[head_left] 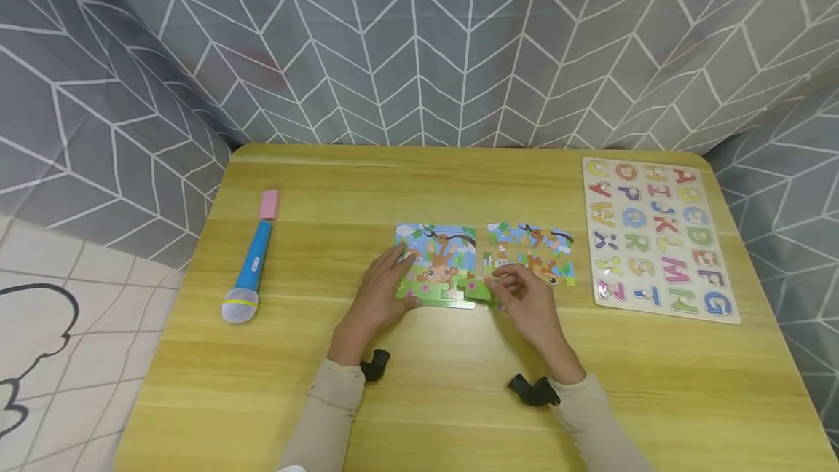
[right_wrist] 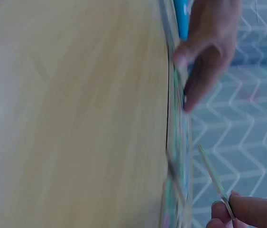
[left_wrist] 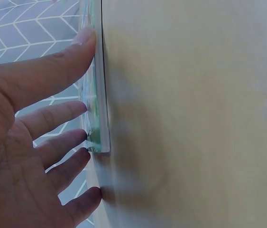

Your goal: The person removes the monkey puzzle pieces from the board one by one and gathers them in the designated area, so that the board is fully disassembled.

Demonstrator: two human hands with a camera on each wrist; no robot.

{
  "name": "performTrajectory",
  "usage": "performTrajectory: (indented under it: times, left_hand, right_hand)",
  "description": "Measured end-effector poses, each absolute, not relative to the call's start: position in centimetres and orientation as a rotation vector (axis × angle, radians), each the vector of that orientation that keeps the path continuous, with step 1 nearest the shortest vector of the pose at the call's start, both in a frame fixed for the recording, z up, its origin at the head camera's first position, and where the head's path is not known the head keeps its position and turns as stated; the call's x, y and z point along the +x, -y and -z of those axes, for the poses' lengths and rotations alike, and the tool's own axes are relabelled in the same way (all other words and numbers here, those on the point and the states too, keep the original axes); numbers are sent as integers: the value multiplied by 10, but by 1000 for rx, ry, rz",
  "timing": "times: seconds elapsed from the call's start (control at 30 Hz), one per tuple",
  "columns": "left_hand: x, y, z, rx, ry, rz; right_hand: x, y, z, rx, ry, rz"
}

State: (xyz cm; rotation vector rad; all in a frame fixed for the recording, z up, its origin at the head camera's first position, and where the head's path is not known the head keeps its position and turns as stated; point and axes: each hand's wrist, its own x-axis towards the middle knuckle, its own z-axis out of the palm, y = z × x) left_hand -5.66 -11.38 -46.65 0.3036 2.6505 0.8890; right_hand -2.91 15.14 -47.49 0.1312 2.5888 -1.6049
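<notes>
A jigsaw puzzle board (head_left: 435, 268) with a monkey picture lies flat mid-table. My left hand (head_left: 379, 293) rests on its left side, thumb at the near edge and fingers along the left rim; the left wrist view shows the thumb (left_wrist: 59, 71) and fingertips at the board's edge. Between thumb and fingers my right hand (head_left: 524, 301) pinches a green puzzle piece (head_left: 477, 289), tilted and raised over the board's lower right corner. The right wrist view shows this thin piece (right_wrist: 213, 171) edge-on. Right of the board lie several loose puzzle pieces (head_left: 537, 237), partly covered by the right hand.
A wooden alphabet board (head_left: 662, 239) with colored letters lies at the table's right. On the left are a blue toy microphone (head_left: 252, 268) and a pink block (head_left: 269, 205). Grey patterned curtain (head_left: 446, 49) hangs behind the table's far edge.
</notes>
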Motion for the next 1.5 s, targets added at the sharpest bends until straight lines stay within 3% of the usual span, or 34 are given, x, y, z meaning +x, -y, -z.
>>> performTrajectory:
  times: [0.4,0.83,1.5]
  left_hand:
    - [-57,114,467,295,-2637,-895]
    - [-57,115,466,292,-2634,-888]
    - [-57,114,466,291,-2630,-896]
  right_hand:
    - [-11,-204,479,409,-2667,1579]
    - [-13,-226,472,402,-2730,1397]
    - [-16,-218,477,335,-2825,1215]
